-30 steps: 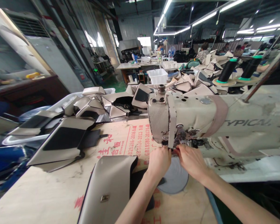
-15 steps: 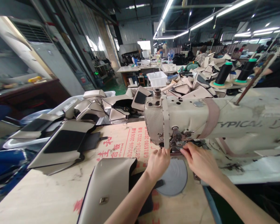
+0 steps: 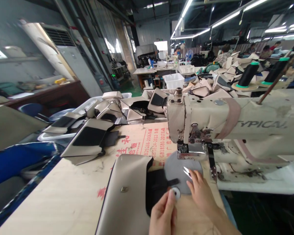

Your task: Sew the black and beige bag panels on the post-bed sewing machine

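Between the thumb and fingers of my left hand (image 3: 163, 212) is a small round bobbin (image 3: 176, 193), pale with a dark centre hole. My right hand (image 3: 203, 192) grips thread snips (image 3: 187, 171), with their bright pointed blades showing past the fingers. Both hands are in front of the sewing machine (image 3: 178, 114), apart from its needle area. Under the snips lies a grey round disc (image 3: 172, 163) on the wooden table. A beige bag piece (image 3: 127, 182) with a metal clasp and black strap rests beside my left hand.
Another beige and black bag piece (image 3: 88, 140) lies farther left on the printed plywood table (image 3: 63, 192). Behind it, a white bin (image 3: 45, 136) holds several more. Black thread cones (image 3: 248, 75) stand above the machine. A blue-lined container (image 3: 22, 173) is at the left edge. People work in the background.
Both hands have come away from the needle area toward me. The bobbin and snips now show clearly in them. The view has turned slightly left.
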{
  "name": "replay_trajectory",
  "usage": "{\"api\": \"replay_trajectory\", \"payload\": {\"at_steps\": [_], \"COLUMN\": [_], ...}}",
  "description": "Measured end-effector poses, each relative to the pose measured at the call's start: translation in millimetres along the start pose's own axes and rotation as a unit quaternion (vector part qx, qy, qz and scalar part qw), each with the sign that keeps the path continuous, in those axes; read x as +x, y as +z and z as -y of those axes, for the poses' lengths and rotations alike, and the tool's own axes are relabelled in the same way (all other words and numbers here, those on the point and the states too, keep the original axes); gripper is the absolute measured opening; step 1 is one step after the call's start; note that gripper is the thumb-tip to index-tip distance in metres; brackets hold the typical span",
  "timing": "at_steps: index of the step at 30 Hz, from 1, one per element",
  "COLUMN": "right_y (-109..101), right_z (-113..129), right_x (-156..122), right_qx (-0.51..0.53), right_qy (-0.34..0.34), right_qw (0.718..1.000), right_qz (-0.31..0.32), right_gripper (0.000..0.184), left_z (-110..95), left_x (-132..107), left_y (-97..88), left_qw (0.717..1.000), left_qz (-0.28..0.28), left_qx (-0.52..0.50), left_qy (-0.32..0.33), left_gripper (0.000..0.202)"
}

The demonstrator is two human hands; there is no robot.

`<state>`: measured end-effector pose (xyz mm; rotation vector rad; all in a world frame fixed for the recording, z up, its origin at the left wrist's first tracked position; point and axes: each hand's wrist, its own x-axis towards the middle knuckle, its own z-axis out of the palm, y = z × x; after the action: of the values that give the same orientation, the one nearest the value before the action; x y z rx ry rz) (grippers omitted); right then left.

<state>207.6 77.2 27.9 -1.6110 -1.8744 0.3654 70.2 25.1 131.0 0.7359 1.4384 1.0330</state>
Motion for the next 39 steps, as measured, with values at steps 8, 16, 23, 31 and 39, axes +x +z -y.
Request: {"api": "replay_trajectory", "payload": {"at_steps": [8, 16, 23, 31, 39], "right_y": [-77, -97, -113, -117, -121], "right_z": [74, 90, 88, 95, 106], "right_x": [-22, -7, -8, -13, -7], "right_qx": [0.44, 0.545, 0.53, 0.421, 0.557], "right_qy": [0.142, 0.186, 0.106, 0.132, 0.162], "right_qw": [0.871, 0.801, 0.805, 0.886, 0.815], "right_qz": [0.168, 0.164, 0.246, 0.139, -0.009], "right_gripper": [0.04, 0.03, 0.03, 0.036, 0.032], "left_z": [-6, -25, -55, -25, -19], "left_x": [-12, -23, -27, -24, -30], "left_y": [-5.1, -7.7, -12.8, -4.4, -3.0], "left_qw": [0.942, 0.861, 0.842, 0.864, 0.938], "left_qz": [-0.01, 0.087, 0.146, 0.005, 0.041], "left_qx": [0.213, 0.348, 0.377, 0.289, 0.121], "left_qy": [0.26, 0.361, 0.357, 0.412, 0.323], "left_gripper": [0.026, 0.04, 0.028, 0.032, 0.03]}}
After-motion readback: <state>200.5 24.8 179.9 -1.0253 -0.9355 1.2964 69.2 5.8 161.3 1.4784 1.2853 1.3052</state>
